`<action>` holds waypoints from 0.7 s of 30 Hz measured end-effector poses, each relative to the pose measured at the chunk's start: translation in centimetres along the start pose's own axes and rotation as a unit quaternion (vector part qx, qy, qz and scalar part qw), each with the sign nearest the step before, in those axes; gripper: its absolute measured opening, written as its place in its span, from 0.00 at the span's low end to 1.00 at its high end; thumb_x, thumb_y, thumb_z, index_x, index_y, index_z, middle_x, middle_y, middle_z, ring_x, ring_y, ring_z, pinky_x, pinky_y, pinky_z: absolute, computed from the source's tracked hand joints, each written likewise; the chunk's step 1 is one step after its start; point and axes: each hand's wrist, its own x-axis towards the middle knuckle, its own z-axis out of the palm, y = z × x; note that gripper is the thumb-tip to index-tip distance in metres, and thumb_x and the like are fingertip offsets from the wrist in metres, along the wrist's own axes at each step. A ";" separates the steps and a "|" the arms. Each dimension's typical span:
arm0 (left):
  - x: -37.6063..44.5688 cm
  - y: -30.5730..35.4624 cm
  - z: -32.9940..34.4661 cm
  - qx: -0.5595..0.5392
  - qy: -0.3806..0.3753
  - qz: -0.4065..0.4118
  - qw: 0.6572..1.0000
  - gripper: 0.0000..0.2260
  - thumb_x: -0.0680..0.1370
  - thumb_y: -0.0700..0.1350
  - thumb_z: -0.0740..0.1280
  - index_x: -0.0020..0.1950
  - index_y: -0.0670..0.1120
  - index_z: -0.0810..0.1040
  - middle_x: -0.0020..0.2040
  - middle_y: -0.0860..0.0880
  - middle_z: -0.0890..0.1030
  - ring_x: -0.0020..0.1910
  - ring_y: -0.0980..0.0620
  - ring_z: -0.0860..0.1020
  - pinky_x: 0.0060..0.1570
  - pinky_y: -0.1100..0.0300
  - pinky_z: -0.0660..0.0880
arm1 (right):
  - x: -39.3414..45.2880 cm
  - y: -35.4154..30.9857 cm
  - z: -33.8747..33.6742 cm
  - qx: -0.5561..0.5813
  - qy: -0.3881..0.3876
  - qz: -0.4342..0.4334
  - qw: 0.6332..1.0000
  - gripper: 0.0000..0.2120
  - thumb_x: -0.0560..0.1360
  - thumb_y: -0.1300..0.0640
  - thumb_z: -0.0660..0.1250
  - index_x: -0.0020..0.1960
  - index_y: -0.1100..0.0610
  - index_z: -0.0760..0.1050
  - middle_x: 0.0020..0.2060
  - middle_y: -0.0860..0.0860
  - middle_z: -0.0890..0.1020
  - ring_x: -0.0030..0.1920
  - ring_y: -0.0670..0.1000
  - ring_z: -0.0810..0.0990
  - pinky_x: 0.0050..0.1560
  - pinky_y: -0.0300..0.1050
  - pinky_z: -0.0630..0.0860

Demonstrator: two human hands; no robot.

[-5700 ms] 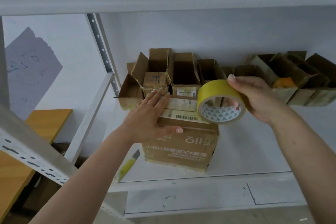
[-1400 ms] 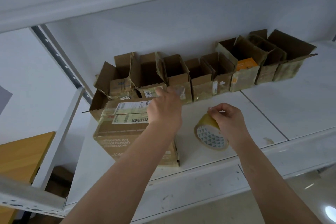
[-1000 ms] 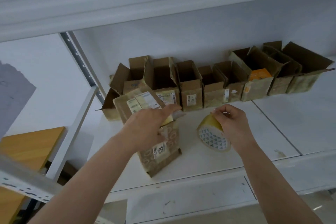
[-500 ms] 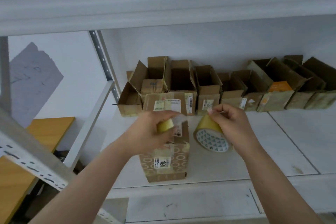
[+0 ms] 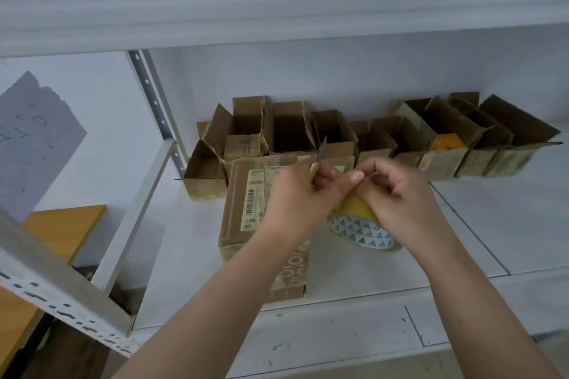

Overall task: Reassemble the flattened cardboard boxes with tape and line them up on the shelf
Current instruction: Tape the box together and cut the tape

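Observation:
A closed cardboard box [image 5: 243,209] with shipping labels stands on the white shelf [image 5: 462,234], in front of me. My left hand [image 5: 295,197] grips a yellow utility knife [image 5: 317,163] whose blade points up. My right hand [image 5: 397,194] holds a yellow tape roll [image 5: 360,224] resting on the shelf just right of the box and pinches a thin strip of tape near the knife. A row of several open cardboard boxes [image 5: 335,138] lines the back of the shelf.
An upper shelf [image 5: 277,3] hangs low overhead. A perforated metal upright [image 5: 151,101] and a slanted metal beam [image 5: 61,292] bound the left side. An orange wooden tabletop [image 5: 61,228] lies lower left. Bare shelf surface extends to the right of the tape roll.
The box has been turned and stood in front of me. My left hand left the box and now holds the knife beside the tape strip. The tape roll went down onto the shelf.

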 end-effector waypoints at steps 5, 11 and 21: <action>-0.6 0.0 0.1 0.003 0.046 0.031 0.998 0.12 0.76 0.50 0.71 0.39 0.42 0.79 0.31 0.50 0.79 0.32 0.52 0.79 0.36 0.55 0.79 | -0.7 -0.1 -0.5 0.119 -0.063 0.021 0.991 0.03 0.72 0.47 0.71 0.46 0.41 0.80 0.36 0.47 0.85 0.38 0.47 0.85 0.38 0.43 0.82; -1.7 -1.3 -2.4 0.048 0.124 0.026 0.991 0.11 0.78 0.51 0.67 0.39 0.46 0.76 0.29 0.58 0.76 0.29 0.51 0.76 0.31 0.62 0.74 | -0.4 -0.1 -2.3 0.226 -0.143 0.040 0.963 0.17 0.64 0.39 0.70 0.51 0.41 0.80 0.44 0.45 0.84 0.45 0.49 0.84 0.46 0.44 0.78; -6.0 -5.7 -9.5 0.089 0.267 -0.060 0.958 0.14 0.78 0.52 0.68 0.36 0.45 0.73 0.29 0.54 0.78 0.28 0.61 0.74 0.29 0.71 0.68 | 0.4 1.4 -3.2 0.051 -0.145 0.038 0.987 0.19 0.58 0.36 0.73 0.40 0.48 0.77 0.28 0.56 0.77 0.29 0.51 0.74 0.34 0.45 0.70</action>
